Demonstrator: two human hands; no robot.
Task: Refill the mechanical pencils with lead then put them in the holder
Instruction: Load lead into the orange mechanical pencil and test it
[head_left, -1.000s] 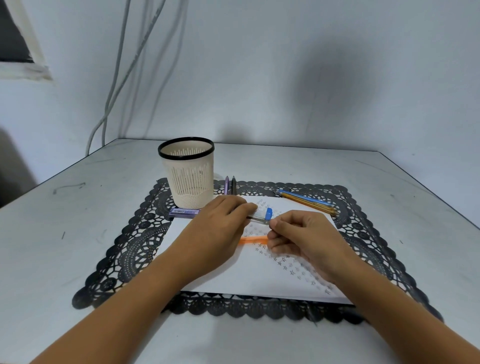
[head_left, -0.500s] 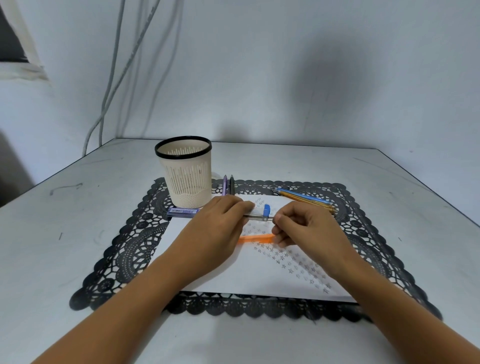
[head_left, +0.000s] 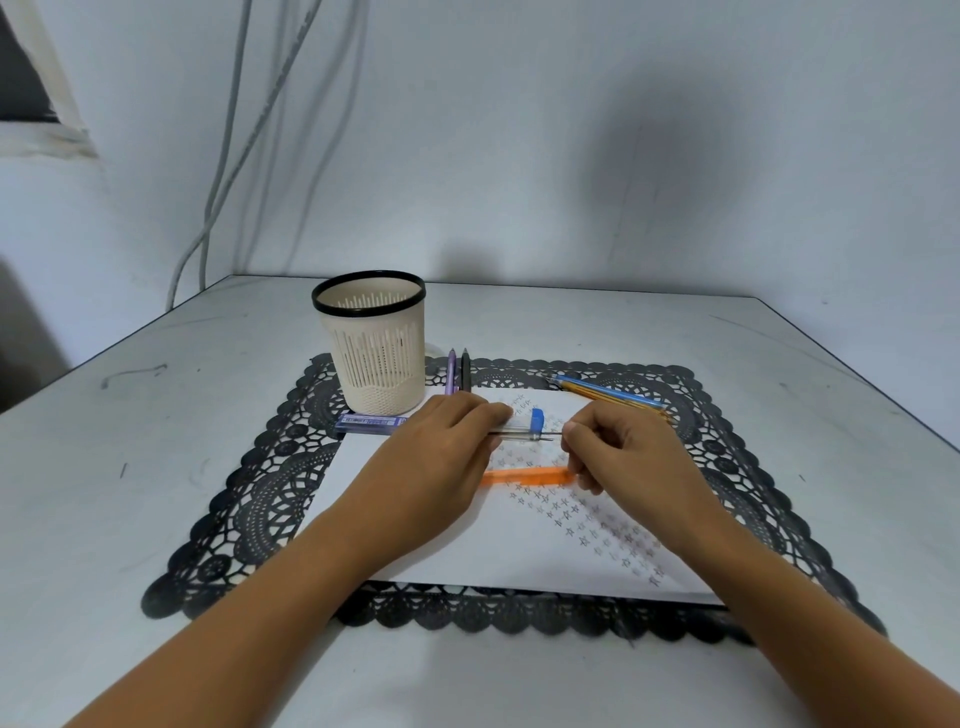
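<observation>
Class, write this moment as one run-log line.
left hand: holds lead case | right hand: pinches lead | orange pencil: lying on paper | holder: upright on mat

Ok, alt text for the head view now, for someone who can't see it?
The left hand holds a clear lead case with a blue cap while the right hand pinches leads poking from its end. An orange pencil lies on white paper below them; the cream holder stands behind-left on a black lace mat.
</observation>
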